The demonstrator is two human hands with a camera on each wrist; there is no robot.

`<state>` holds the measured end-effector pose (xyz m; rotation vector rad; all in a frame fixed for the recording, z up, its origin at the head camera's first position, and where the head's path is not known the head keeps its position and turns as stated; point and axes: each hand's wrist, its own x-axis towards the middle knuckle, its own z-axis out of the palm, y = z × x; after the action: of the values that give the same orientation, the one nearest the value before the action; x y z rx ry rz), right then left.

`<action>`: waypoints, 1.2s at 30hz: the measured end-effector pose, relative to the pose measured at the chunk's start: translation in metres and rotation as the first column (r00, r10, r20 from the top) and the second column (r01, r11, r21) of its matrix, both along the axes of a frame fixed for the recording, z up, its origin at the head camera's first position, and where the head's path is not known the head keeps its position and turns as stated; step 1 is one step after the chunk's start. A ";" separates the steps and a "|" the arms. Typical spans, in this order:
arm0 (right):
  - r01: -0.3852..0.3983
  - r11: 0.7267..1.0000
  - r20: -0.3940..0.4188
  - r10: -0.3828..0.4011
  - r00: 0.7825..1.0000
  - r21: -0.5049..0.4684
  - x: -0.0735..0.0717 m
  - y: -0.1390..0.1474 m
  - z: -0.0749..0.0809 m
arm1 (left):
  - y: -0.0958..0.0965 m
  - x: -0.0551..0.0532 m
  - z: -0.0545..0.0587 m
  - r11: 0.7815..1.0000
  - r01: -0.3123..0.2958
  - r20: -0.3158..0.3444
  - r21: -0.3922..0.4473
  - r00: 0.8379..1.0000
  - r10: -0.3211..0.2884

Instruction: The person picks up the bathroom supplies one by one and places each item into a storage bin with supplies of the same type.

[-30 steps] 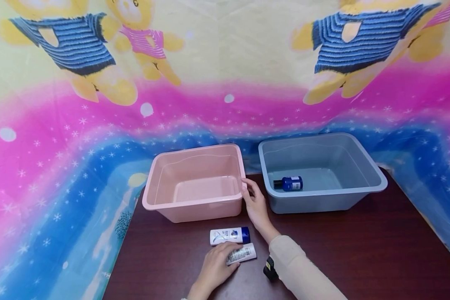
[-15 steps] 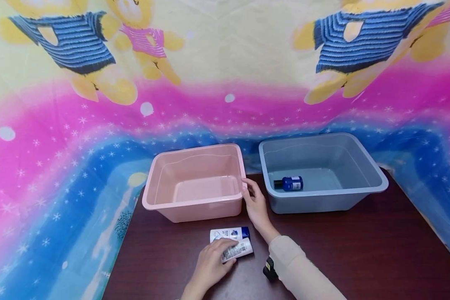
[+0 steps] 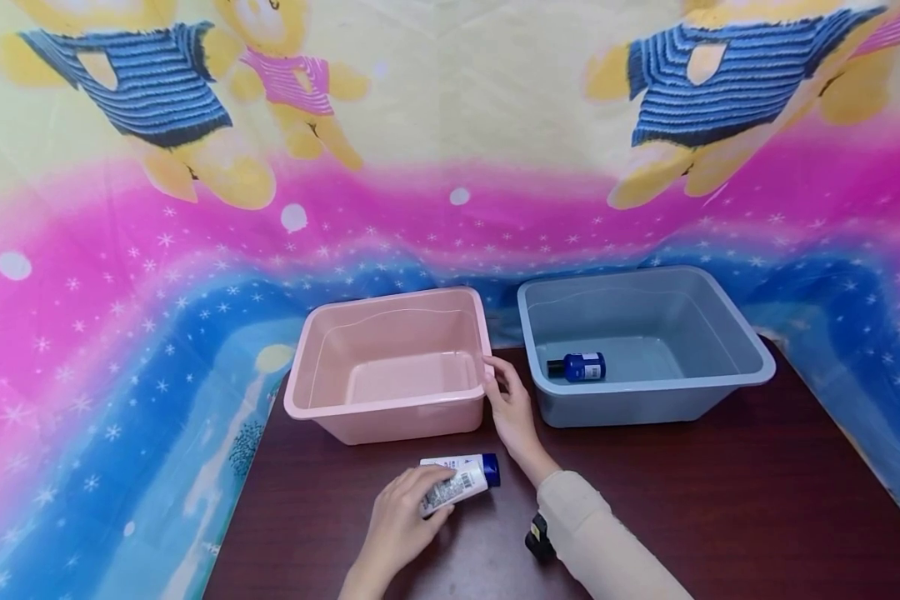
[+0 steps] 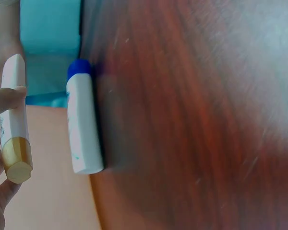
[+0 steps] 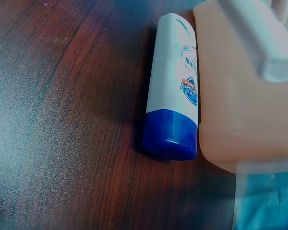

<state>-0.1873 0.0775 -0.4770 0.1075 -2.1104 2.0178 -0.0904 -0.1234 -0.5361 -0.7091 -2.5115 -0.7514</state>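
My left hand (image 3: 401, 517) grips a slim white bottle (image 3: 453, 490) with small print and a barcode, its fingers and thumb around it. In the left wrist view the bottle's gold cap (image 4: 18, 155) points down the frame. Behind it, partly covered in the head view, a white bottle with a blue cap (image 3: 491, 469) lies on its side on the table; the right wrist view shows its blue logo (image 5: 188, 91). My right hand (image 3: 516, 412) rests its fingertips at the right rim of the pink basin (image 3: 412, 423).
A grey-blue basin (image 3: 622, 406) stands right of the pink one, with a dark blue bottle (image 3: 585, 367) lying inside. Both stand on the dark wooden table (image 3: 765, 500). A black wrist device (image 3: 538, 537) sits below the right sleeve. A patterned cloth (image 3: 435, 208) hangs behind.
My left hand has lifted the slim white bottle and drawn it left and slightly up the frame, so it overlaps the blue-capped bottle more. The right hand has stayed at the basin rim.
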 end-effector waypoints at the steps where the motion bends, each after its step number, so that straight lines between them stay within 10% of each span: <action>1: 0.000 1.000 0.003 0.000 1.000 -0.002 0.000 0.000 0.000 | -0.002 0.000 0.003 1.000 0.000 -0.004 0.002 1.000 0.000; 10: 0.006 1.000 0.009 -0.006 1.000 -0.003 0.002 -0.001 0.003 | -0.012 -0.004 0.022 0.999 0.039 -0.039 -0.010 0.998 -0.040; 17: 0.029 1.000 0.029 -0.029 0.999 0.010 -0.016 -0.002 -0.032 | -0.018 -0.005 0.030 0.996 0.063 -0.081 -0.056 0.994 -0.067; 36: 0.044 0.999 -0.007 -0.044 0.999 0.014 -0.015 -0.003 -0.033 | -0.043 -0.014 0.053 0.998 0.057 -0.100 -0.038 0.993 -0.061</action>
<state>-0.2025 0.0748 -0.5104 0.0693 -2.1051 1.9754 -0.1045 -0.1663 -0.4828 -0.8160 -2.4270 -0.6749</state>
